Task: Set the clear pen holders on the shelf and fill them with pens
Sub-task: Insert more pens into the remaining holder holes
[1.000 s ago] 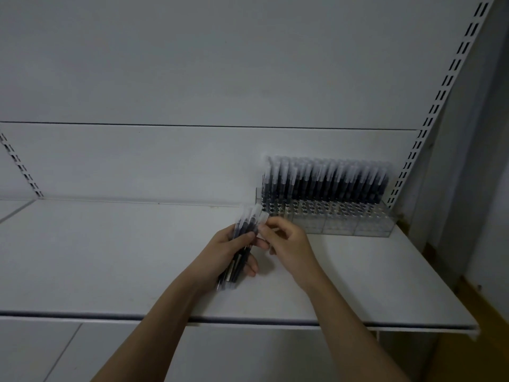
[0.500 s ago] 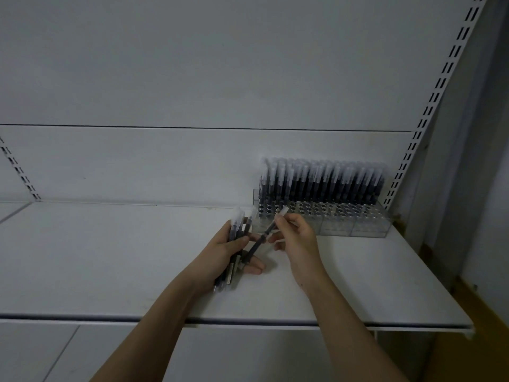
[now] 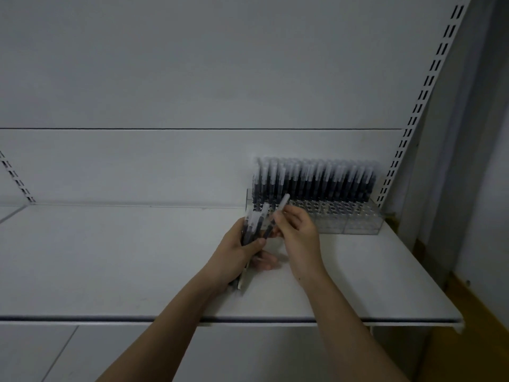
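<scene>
A white back wall (image 3: 192, 64) fills the upper half of the view, crossed by one thin horizontal seam. A slotted metal rail (image 3: 424, 86) runs up its right edge, slanting in the wide-angle picture; a shorter slotted rail (image 3: 16, 180) shows at the far left. Below the wall a white shelf (image 3: 110, 257) extends from left to right, its near edge forming a pale lip across the lower part of the view.

At the far right of the shelf, against the wall and just beside the right rail, stands a clear pen holder (image 3: 349, 219). Its far rows are filled with a dense block of upright pens (image 3: 316, 180), dark in the barrel and pale at the cap. Its near rows show open holes.

Two bare forearms enter from the near edge. The left hand (image 3: 237, 255) is curled around a bundle of pens (image 3: 254, 224), held roughly upright with the pale caps pointing away from the viewer, above the shelf and just left of the holder's near left corner. The lower ends of the bundle project below the palm.

The right hand (image 3: 297, 230) pinches a single pen (image 3: 278, 213) between thumb and fingers. This pen is tilted, cap up and to the right, with the cap in front of the holder's left end. Its lower end lies close beside the bundle; whether they touch cannot be told.
</scene>
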{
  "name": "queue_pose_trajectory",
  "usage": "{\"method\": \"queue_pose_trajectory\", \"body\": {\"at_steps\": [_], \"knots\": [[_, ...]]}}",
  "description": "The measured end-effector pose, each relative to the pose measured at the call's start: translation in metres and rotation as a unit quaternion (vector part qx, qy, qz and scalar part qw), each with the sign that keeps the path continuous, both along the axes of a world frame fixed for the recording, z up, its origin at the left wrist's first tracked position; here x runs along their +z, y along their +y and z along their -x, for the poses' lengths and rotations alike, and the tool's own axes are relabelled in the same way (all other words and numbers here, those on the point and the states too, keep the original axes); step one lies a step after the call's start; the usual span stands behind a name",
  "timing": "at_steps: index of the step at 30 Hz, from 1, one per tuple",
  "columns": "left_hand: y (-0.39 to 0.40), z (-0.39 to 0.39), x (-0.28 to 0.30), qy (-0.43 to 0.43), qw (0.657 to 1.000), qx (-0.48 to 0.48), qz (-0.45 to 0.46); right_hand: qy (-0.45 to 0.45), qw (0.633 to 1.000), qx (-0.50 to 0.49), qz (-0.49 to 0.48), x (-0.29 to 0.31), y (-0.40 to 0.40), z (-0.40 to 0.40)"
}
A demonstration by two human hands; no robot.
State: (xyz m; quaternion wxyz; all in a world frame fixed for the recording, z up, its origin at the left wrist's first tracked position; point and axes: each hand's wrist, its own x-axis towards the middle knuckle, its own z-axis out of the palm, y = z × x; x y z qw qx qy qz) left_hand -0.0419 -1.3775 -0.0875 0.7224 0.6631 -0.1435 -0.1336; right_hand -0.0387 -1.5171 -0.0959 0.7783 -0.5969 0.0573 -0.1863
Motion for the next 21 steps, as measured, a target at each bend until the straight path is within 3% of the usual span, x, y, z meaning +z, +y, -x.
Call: {"method": "queue_pose_trajectory", "body": {"at_steps": [4, 9, 15, 19, 21], "knots": [[-0.013, -0.002, 0.004, 0.0, 0.998, 0.038, 0.048, -0.011, 1.0, 0.005, 0.028, 0.011, -0.019, -0.005], [-0.022, -0.011, 0.009, -0.11, 0.982, 0.131, 0.075, -0.082, 0.995, -0.053, 0.025, 0.055, -0.054, -0.025], [-0.038, -0.009, -0.003, -0.137, 0.977, 0.159, 0.046, -0.113, 0.966, -0.053, 0.227, 0.065, -0.063, -0.049], [-0.039, -0.011, -0.014, -0.12, 0.983, 0.139, -0.004, -0.117, 0.95, -0.042, 0.287, 0.065, -0.064, -0.059], [-0.039, -0.013, -0.014, -0.087, 0.986, 0.14, 0.016, -0.12, 0.943, -0.036, 0.307, 0.064, -0.064, -0.062]]}}
